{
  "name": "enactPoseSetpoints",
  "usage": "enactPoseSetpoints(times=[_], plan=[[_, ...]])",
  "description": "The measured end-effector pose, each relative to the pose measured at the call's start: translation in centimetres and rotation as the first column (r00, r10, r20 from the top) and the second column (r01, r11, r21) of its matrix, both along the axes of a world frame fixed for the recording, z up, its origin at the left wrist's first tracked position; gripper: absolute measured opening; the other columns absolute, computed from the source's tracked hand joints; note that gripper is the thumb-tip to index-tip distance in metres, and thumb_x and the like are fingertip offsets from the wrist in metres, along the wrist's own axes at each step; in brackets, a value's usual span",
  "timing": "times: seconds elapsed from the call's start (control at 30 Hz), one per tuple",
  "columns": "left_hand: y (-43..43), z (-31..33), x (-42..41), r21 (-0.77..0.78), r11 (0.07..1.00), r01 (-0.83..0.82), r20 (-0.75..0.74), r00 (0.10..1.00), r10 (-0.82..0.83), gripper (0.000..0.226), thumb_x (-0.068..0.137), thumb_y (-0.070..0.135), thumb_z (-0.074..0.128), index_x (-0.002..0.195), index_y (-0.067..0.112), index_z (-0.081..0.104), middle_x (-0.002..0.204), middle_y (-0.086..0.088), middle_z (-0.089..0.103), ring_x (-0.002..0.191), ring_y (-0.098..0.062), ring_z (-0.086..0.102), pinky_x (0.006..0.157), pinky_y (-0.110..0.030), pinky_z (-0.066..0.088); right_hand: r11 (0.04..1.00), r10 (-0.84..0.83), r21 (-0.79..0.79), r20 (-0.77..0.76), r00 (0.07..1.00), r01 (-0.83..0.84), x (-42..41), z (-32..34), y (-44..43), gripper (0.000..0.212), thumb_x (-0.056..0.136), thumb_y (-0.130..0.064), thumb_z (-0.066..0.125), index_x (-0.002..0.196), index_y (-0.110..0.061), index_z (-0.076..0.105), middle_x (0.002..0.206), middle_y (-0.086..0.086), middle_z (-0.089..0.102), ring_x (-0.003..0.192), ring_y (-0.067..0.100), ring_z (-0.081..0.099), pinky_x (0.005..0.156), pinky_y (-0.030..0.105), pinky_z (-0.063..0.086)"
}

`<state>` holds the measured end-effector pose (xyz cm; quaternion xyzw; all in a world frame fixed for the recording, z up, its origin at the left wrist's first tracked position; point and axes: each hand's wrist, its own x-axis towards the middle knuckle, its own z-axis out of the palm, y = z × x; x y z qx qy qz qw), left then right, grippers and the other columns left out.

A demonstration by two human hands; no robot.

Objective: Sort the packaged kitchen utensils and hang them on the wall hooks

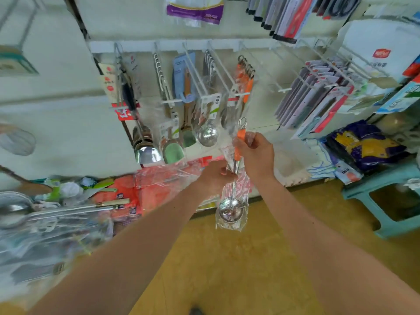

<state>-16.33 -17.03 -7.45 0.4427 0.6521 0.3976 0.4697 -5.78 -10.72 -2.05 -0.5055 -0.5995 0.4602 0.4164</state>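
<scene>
Below the wall hooks [241,94], bagged ladle [236,168] upright — bowl down, loop up

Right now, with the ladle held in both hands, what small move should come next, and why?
Probably raise the ladle so its top loop reaches the hook carrying the orange-handled utensils. The right hand grips its orange handle, the left hand holds the shaft, and the loop sits below that hook's tip.

No text can be read with certainty. The white bag [372,42] at two o'clock carries a red logo with grey characters, all blurred. The labels on the packaged utensils [205,114] are blurred too.
</scene>
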Motion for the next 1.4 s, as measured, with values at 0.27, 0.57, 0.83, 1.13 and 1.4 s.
enactPoseSetpoints(times=[0.27, 0.57, 0.83, 1.13, 1.4], plan=[[-16.5, -0.5, -15.0, -0.115, 0.950, -0.292, -0.143, 0.951, 0.275, 0.023, 0.085, 0.018, 0.073, 0.073, 0.015, 0.054, 0.083, -0.006, 0.057, 0.077, -0.020, 0.055, 0.071, -0.033, 0.048, 0.945, 0.326, -0.040, 0.056, 0.944, -0.324, -17.7, -1.1, -13.9, 0.025, 0.083, -0.019, 0.074, 0.075, -0.003, 0.056, 0.069, 0.005, 0.056, 0.061, 0.011, 0.048, 0.056, 0.019, 0.038], [-45.8, -3.3, -29.7, -0.174, 0.636, -0.752, -0.108, 0.656, 0.747, 0.026, 0.079, 0.016, 0.077, 0.070, 0.013, 0.053, 0.078, -0.013, 0.057, 0.075, -0.021, 0.055, 0.075, -0.044, 0.051, 0.647, 0.761, -0.018, 0.082, 0.643, -0.763, -37.4, -3.6, -39.9, 0.023, 0.085, -0.017, 0.073, 0.087, 0.003, 0.060, 0.077, 0.011, 0.065, 0.062, 0.005, 0.053, 0.058, 0.021, 0.042], [-75.1, -8.5, -30.2, -0.303, 0.209, -0.930, -0.032, 0.230, 0.973, 0.038, 0.081, 0.002, 0.074, 0.063, 0.017, 0.044, 0.077, -0.015, 0.059, 0.081, -0.022, 0.051, 0.071, -0.036, 0.043, 0.257, 0.962, -0.087, 0.118, 0.246, -0.962, -43.7, -9.9, -69.5, 0.027, 0.084, -0.020, 0.074, 0.086, 0.003, 0.061, 0.077, 0.013, 0.067, 0.069, 0.023, 0.063, 0.062, 0.029, 0.047], [-99.2, -18.1, -22.2, -0.483, -0.055, -0.874, 0.021, -0.074, 0.997, 0.034, 0.083, 0.009, 0.076, 0.064, 0.015, 0.048, 0.069, -0.004, 0.052, 0.074, -0.020, 0.057, 0.060, -0.029, 0.050, -0.037, 0.985, -0.209, 0.159, -0.072, -0.977, -40.7, -21.5, -95.5, 0.025, 0.082, -0.022, 0.076, 0.082, 0.001, 0.063, 0.079, 0.004, 0.069, 0.071, 0.021, 0.062, 0.063, 0.029, 0.046], [-107.3, -29.7, -13.8, -0.627, -0.130, -0.768, 0.088, -0.235, 0.968, 0.020, 0.088, 0.013, 0.071, 0.076, 0.012, 0.056, 0.084, -0.010, 0.062, 0.081, -0.020, 0.062, 0.077, -0.035, 0.060, -0.164, 0.936, -0.404, 0.224, -0.271, -0.900, -34.5, -34.3, -105.3, 0.023, 0.084, -0.023, 0.075, 0.085, -0.003, 0.064, 0.081, -0.002, 0.069, 0.073, 0.017, 0.063, 0.068, 0.034, 0.052]])
